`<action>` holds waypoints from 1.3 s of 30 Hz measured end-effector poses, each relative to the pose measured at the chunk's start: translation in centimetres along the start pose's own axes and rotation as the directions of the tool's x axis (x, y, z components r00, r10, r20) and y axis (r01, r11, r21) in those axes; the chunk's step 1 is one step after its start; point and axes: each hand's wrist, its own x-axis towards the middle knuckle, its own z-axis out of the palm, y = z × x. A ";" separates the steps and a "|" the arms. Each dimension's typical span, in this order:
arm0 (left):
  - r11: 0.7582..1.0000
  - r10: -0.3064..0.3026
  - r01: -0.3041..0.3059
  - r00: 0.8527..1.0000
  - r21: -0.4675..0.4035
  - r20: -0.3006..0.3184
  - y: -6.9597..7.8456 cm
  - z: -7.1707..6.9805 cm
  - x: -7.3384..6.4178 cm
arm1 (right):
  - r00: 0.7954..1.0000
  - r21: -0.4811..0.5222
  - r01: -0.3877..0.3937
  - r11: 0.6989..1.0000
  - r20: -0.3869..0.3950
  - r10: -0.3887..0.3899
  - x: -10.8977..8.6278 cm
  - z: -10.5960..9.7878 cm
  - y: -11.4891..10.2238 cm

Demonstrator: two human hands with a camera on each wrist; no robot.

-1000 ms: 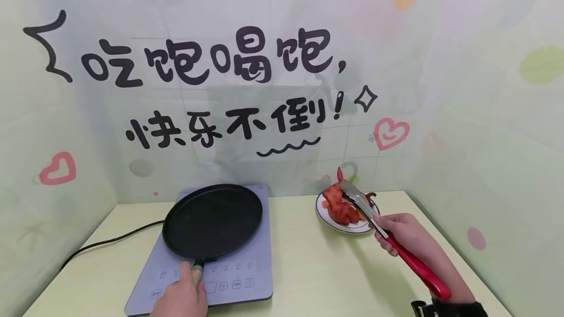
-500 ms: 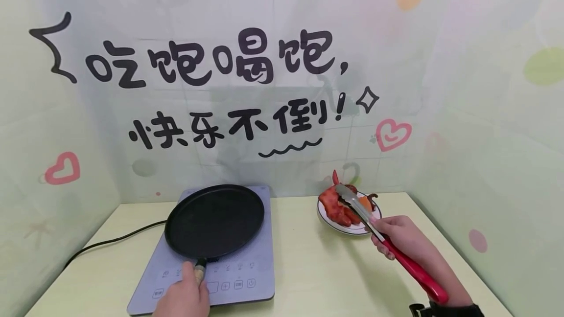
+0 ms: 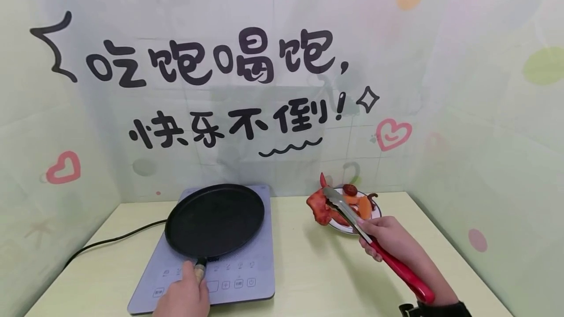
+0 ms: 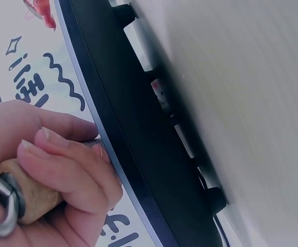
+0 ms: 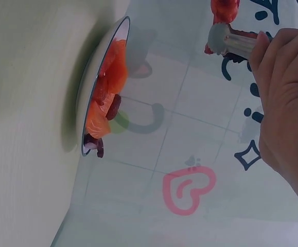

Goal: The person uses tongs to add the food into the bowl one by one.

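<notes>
My left hand grips the wooden handle of a flat black pan, its fingers curled round the wood in the left wrist view. The pan rests on a pale induction cooker. In my right hand are metal tongs with red handles. Their tips pinch a glossy red-orange piece of food, shaped like a chicken wing. The right wrist view shows this piece raised clear of the white plate, to its left in the head view.
Orange pieces, a dark red round piece and other food lie on the plate at the table's back right. A black cord runs left from the cooker. Printed wall sheets enclose the pale table.
My right hand has moved left with the tongs, carrying the wing-shaped piece off the plate and uncovering more food there. The left hand and pan stay in place; the view shifted slightly.
</notes>
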 end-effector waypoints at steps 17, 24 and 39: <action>1.000 0.000 0.000 1.000 0.011 -0.012 -0.2 0.2 0.3 | 1.000 0.015 0.016 1.000 0.010 -0.016 0.4 0.9 -1.2; 1.000 0.013 -0.013 1.000 0.004 -0.016 -0.3 0.1 0.2 | 0.999 0.014 0.021 1.000 0.034 -0.021 0.4 1.6 -1.5; 1.000 0.005 -0.005 1.000 -0.022 -0.026 -0.8 0.7 0.5 | 0.998 0.087 0.006 0.996 0.063 -0.012 1.3 3.7 -2.3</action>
